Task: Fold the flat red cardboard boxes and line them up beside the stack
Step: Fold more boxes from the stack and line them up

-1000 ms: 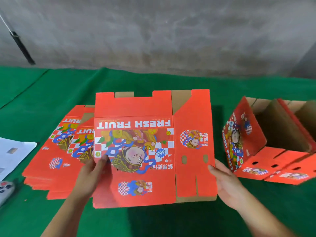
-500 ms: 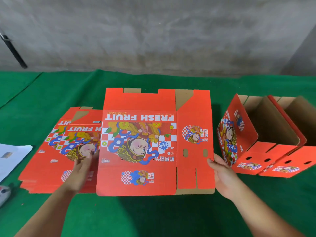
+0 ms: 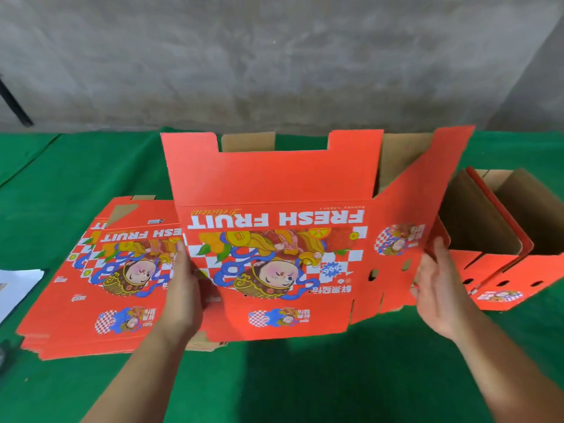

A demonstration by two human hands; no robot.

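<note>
Gripping the box blank [image 3: 274, 239] by its two short ends, left hand [image 3: 180, 288] and right hand [image 3: 436, 285] hold it crosswise, right of the stack [image 3: 100, 279].

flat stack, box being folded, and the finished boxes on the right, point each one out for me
flat stack [image 3: 91, 306], head view, on the printed top sheet's near left part.
box being folded [image 3: 274, 178], head view, on its plain red upper flap.
finished boxes [image 3: 515, 279], head view, on a red front wall.
</note>
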